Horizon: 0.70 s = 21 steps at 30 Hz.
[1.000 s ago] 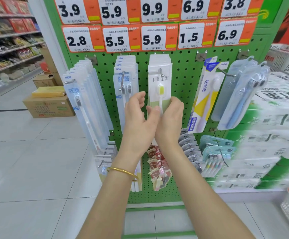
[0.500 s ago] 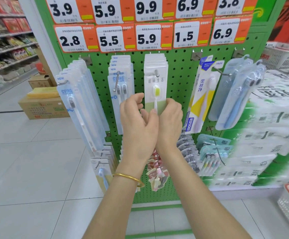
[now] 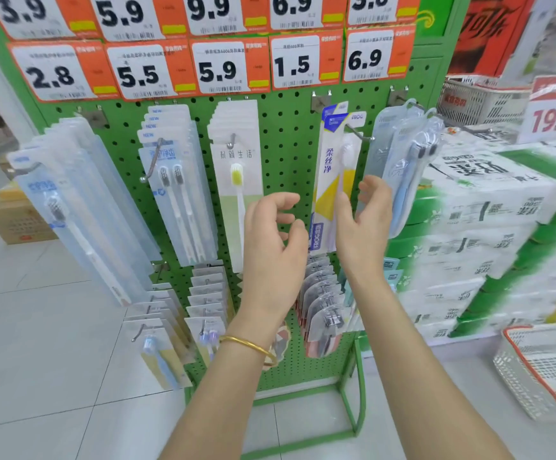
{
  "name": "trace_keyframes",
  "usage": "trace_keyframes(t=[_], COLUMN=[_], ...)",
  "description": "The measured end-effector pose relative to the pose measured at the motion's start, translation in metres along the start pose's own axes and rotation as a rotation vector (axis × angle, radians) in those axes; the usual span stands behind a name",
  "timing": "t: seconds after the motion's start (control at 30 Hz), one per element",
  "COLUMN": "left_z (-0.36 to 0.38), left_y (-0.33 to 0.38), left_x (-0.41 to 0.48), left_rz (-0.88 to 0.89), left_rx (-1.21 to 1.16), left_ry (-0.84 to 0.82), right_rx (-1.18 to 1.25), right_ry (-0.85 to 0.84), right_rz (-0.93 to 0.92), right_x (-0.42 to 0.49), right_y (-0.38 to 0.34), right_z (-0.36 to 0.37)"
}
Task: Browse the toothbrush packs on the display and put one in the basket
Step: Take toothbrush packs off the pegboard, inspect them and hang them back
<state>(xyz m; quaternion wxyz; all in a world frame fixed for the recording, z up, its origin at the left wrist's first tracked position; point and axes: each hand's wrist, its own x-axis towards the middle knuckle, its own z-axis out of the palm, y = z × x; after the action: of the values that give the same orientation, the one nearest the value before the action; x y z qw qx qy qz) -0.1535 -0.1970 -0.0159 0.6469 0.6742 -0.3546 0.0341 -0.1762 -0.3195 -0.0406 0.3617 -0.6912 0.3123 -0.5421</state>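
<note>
Shop aisle, glossy white floor tiles [image 3: 37, 327]. Green perforated steel pegboard [image 3: 286, 144] on a tube frame, orange-and-white price tags [image 3: 227, 68] along the top. Just right of it is a stack of film-wrapped tissue bales [image 3: 489, 227].

Basket [image 3: 519, 386] on the floor at bottom right: white plastic mesh, red rim.

Toothbrush packs [image 3: 177, 194] hang on wire hooks in columns. They are long, flat, clear blisters on card. Centre column is a white-green pack [image 3: 236, 194] holding a yellow-bristle brush. Next column right is a yellow-wedge pack [image 3: 331, 180]: slim white card, blue foot, white brush, hanging tilted.

Left hand [image 3: 273, 247] is raised in front of the board between those two columns, fingers loosely curled, gripping nothing. Right hand [image 3: 363, 227] is at the yellow-wedge pack's lower right edge, thumb across the front, fingers curled just past the edge. Can't tell whether it's pinching or only touching.

Thin gold bangle [image 3: 250, 346] on the left wrist.
</note>
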Motion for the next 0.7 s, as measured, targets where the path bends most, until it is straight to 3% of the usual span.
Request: trace_keyframes(t=[0.2,0.43,0.7], left_z=[0.016,0.03,0.045], left_y=[0.007,0.008,0.016], left_x=[0.01,0.014,0.008], left_rz=[-0.046,-0.059,-0.065], left_rx=[-0.006,0.001,-0.013], left_ry=[-0.005,0.042,0.096], right_rx=[0.16,0.164,0.261], right_ry=[-0.113,-0.248,-0.264], right_rz=[0.088,0.005,0.025], right_x=[0.022,0.029,0.022], right_y=[0.004,0.012,0.013], right_z=[-0.004,-0.009,-0.026])
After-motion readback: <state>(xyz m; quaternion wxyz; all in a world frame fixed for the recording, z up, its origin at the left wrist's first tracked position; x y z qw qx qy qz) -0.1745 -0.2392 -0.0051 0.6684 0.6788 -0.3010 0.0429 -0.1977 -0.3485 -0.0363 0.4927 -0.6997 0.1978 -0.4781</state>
